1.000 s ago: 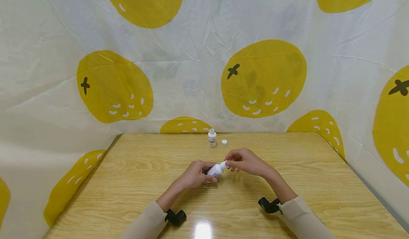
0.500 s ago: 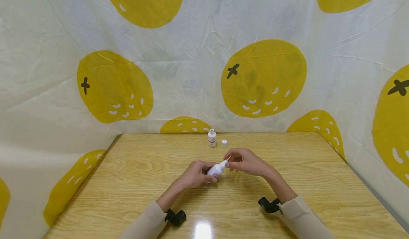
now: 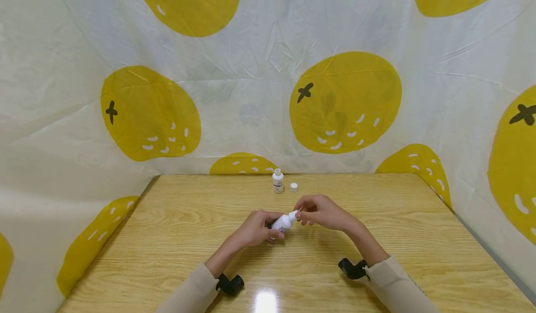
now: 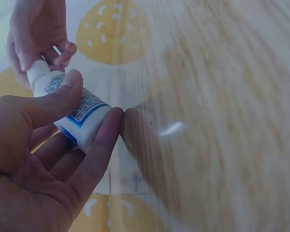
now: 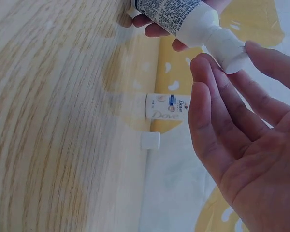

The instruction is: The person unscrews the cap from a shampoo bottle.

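A small white bottle (image 3: 281, 223) with printed text and a blue band lies tilted in my left hand (image 3: 254, 229), held a little above the table. In the left wrist view, the thumb (image 4: 63, 99) presses its side while the other fingers curl beneath and behind it. My right hand (image 3: 321, 211) pinches the white cap (image 5: 227, 50) at the bottle's neck between thumb and fingers. The cap sits on the neck; its threads are hidden. Farther back stands a second white bottle (image 3: 278, 183), uncapped and upright, with a loose white cap (image 3: 294, 187) to its right.
A wood-grain table (image 3: 201, 201) spreads beneath both hands. Behind it and at the sides hangs a pale cloth (image 3: 243, 103) printed with big yellow fruit. The second bottle and loose cap are near the table's back edge. Black wrist cameras (image 3: 353, 269) sit at both cuffs.
My right fingers shift slightly around the cap. The left hand and its bottle hold almost still, and the standing bottle and loose cap stay in place.
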`<state>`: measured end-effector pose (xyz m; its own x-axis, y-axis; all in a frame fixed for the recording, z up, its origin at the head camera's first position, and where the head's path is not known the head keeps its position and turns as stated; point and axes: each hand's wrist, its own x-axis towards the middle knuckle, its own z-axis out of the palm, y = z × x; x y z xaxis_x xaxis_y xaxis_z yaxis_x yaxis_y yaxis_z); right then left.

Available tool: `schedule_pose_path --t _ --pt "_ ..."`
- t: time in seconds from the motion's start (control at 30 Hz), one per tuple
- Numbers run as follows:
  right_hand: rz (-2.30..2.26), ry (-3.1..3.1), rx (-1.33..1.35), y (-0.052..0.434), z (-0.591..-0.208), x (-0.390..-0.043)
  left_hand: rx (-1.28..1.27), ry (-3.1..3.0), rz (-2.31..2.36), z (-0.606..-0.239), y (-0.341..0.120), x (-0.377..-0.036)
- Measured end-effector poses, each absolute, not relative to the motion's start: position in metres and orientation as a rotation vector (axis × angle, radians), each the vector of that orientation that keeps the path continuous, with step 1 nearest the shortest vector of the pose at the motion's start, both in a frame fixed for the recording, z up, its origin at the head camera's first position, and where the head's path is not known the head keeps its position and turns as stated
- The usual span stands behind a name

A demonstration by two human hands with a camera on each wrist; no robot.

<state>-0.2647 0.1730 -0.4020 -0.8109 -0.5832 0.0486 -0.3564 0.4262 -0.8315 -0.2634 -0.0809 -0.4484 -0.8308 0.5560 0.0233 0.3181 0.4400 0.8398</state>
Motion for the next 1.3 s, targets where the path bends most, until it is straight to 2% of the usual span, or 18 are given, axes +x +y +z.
schedule_pose_path --t 0.4,0.83,1.3 --pt "-1.344 2.419 -0.896 0.173 -0.4016 -0.2636 0.759 2.443 1.341 -0.4473 -0.0808 -0.2623" --pt "-1.302 2.471 -0.795 0.1724 -0.4031 -0.2657 0.755 2.42 1.352 -0.4472 -0.0812 -0.2619" --pt "-1.342 2.421 -0.872 0.1724 -0.4035 -0.2637 0.748 2.432 1.341 -0.4484 -0.0809 -0.2628"
